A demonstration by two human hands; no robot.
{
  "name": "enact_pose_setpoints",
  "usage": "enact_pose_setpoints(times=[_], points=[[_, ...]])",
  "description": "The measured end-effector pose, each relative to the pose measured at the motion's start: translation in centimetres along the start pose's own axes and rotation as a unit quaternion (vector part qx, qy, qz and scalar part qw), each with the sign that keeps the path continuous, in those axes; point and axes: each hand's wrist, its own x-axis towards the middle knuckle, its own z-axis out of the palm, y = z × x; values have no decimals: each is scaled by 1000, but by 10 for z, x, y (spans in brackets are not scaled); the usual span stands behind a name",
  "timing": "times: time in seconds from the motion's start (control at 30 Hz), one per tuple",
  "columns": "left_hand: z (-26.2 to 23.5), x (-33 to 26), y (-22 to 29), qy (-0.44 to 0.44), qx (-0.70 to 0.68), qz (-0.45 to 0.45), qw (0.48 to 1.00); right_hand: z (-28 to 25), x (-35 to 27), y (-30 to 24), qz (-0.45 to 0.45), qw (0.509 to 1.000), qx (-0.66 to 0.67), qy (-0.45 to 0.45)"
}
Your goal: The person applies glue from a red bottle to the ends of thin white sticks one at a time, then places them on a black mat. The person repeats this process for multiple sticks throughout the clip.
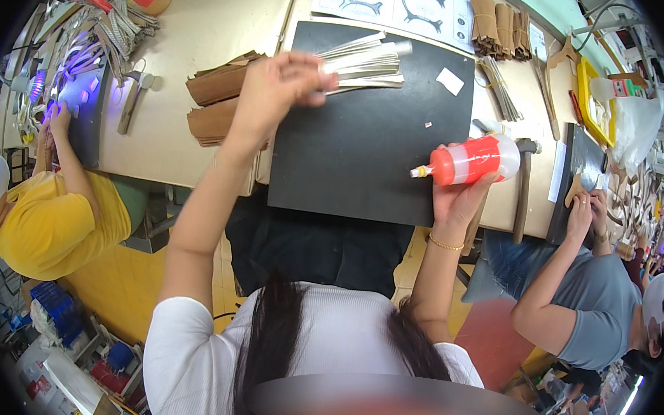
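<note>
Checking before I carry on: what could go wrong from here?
The squeeze bottle lies sideways in the right hand, nozzle over the black mat, so it might drip there. The left hand, blurred beside the fanned-out pale strips, could scatter them.

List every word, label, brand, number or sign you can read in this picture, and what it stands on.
No text reads clearly enough to quote.
Printed sheet with line drawings: its print is too small to read.
Red-banded bottle in the right hand: any lettering is too blurred to read.
White slip: none legible.
</note>
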Motion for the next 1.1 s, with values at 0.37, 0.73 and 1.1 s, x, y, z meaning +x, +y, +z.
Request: enact_pose_setpoints(times=[0.37,0.73,1.1], points=[[-19,101,6,31,409,57,910,-10,2,9,-24,998,-59,-26],[-16,68,-1,10,450,72,890,-9,2,9,-23,996,-78,-25],[-2,-28,-18,-84,-39,-53,994,-2,5,-10,-9,998,-10,-62]])
